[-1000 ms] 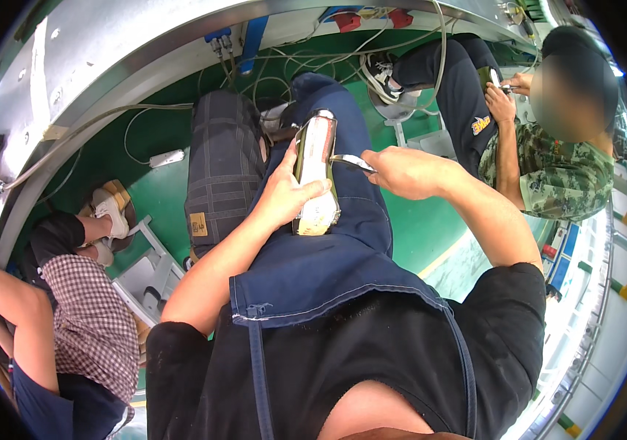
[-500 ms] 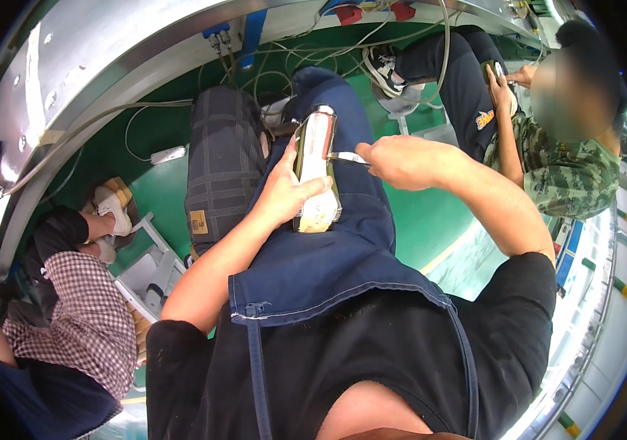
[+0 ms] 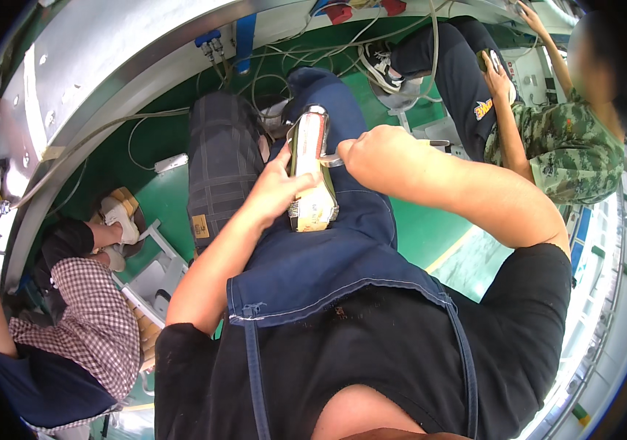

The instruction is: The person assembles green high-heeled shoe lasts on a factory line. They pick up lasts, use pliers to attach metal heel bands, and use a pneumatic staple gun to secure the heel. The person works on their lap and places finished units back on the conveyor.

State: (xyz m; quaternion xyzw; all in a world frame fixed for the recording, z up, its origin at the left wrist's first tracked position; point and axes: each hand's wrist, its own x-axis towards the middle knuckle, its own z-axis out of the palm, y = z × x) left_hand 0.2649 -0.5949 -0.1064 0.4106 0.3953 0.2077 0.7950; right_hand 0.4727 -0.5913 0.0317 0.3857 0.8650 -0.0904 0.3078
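Note:
Across my lap lies a long, narrow piece that looks like a shoe on its last, underside up (image 3: 313, 203). Its underside is white with a reddish strip toward the far end, its edge is olive green and its near end yellowish. My left hand (image 3: 275, 192) grips it from the left, the thumb across the underside. In my closed right hand (image 3: 381, 163) is a slim metal tool (image 3: 332, 160). Its curved tip touches the right edge of the piece, and its rear end sticks out past the hand. A dark blue apron (image 3: 328, 268) covers my lap beneath.
A metal machine frame (image 3: 126, 77) curves along the far left, with cables (image 3: 269, 59) hanging below. To the right sits a co-worker in a camouflage shirt (image 3: 570, 161), holding a similar piece (image 3: 494, 62). Another person in checkered clothing (image 3: 97, 301) sits at left, near a grey stool (image 3: 156, 268).
My right hand has moved left and slightly up, bringing the tool's tip farther along the piece's edge. The right co-worker has raised an arm toward the machine; the left one's hand now rests on the frame.

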